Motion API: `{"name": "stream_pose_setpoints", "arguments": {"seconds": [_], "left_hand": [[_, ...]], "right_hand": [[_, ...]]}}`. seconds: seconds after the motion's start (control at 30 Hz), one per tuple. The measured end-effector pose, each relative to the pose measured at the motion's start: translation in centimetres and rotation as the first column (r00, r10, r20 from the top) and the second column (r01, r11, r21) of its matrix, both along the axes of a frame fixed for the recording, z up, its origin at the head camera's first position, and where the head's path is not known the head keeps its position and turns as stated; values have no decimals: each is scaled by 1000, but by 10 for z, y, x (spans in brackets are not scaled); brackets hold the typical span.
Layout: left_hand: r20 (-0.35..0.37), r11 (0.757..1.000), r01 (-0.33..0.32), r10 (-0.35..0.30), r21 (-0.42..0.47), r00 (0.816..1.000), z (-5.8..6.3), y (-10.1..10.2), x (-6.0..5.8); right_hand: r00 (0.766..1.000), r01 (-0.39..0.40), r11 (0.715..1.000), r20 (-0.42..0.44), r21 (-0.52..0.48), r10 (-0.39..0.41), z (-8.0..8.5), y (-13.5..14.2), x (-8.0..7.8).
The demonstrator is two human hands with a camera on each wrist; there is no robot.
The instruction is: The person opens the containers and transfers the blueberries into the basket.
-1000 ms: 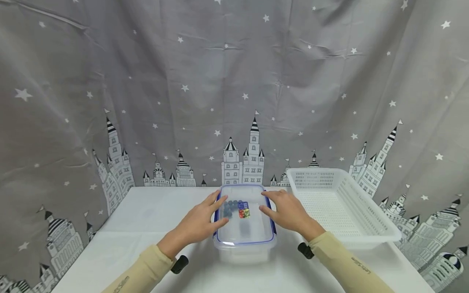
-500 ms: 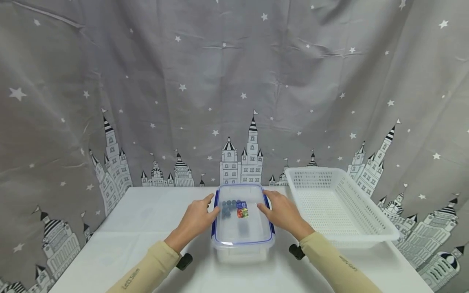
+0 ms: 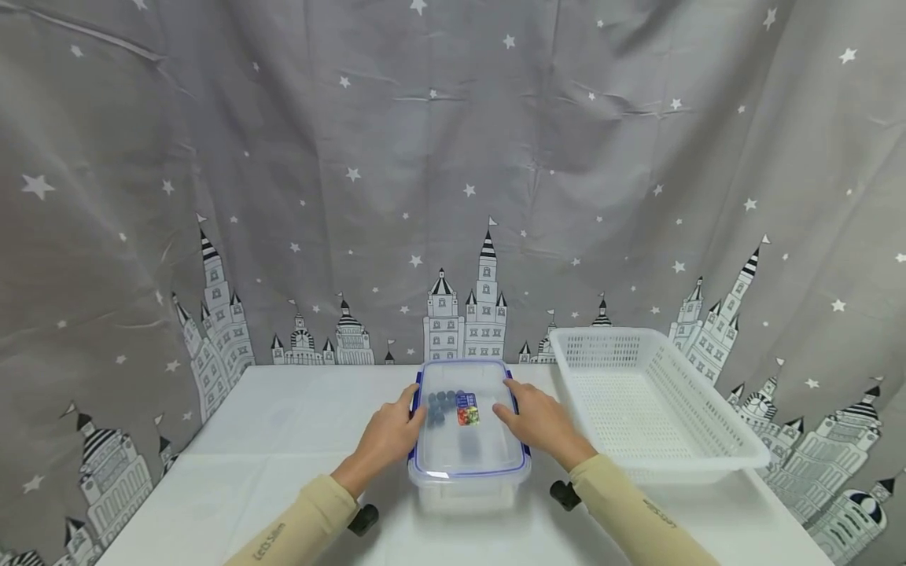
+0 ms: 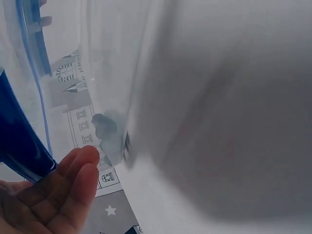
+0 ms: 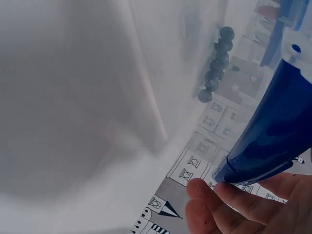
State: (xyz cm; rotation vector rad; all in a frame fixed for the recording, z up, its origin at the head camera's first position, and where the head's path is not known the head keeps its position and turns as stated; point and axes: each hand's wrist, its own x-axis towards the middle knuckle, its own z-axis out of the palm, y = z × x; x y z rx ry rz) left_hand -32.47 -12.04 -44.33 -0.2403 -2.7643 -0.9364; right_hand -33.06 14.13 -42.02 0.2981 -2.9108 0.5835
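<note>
Head view, table (image 3: 283, 424): white, with a grey star-and-castle curtain (image 3: 354, 196) hanging behind it.
Basket (image 3: 708, 424): white perforated plastic, on the right half of the table, just beside the clear box; nothing shows inside it.
Clear box (image 3: 463, 491): lidded plastic food container, standing at the middle of the table between the two hands.
Lid (image 3: 467, 452): see-through with a blue rim, lying flat on the box.
Contents: a cluster of dark blue balls (image 3: 440, 405) at the far left of the box, with a small colourful packet (image 3: 468, 409) just to their right.
Left clip (image 4: 19, 141): blue latch on the box's left long side, standing out from the wall in the left wrist view.
Right clip (image 5: 273, 131): blue latch on the right long side, likewise swung outward.
Left hand (image 3: 389, 435): set against the box's left side, fingers (image 4: 73, 180) curled under the left clip, touching its lower edge.
Right hand (image 3: 539, 420): set against the box's right side, fingertips (image 5: 229, 200) hooked under the right clip.
Box against the grip: held between both palms, resting on the table.
</note>
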Motion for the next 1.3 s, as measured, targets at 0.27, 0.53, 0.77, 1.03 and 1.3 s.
{"name": "stream_pose_setpoints", "arguments": {"seconds": [0.27, 0.53, 0.77, 1.03, 1.3], "left_hand": [[-30, 998, -26, 25, -53, 999, -3, 3, 1], [-25, 998, -17, 16, -59, 1000, -4, 4, 3], [-11, 1000, 8, -8, -14, 1000, -1, 4, 4], [13, 1000, 0, -1, 24, 1000, -1, 3, 3], [13, 999, -2, 2, 54, 1000, -3, 5, 4]], "right_hand": [[999, 24, 1000, 24, 8, -24, -5, -1, -1], [999, 36, 999, 24, 4, -36, -8, -4, 1], [999, 41, 999, 31, -19, -40, -9, -6, 2], [998, 51, 996, 47, -67, -48, -10, -8, 2], [996, 66, 995, 63, -69, -62, -12, -6, 0]]}}
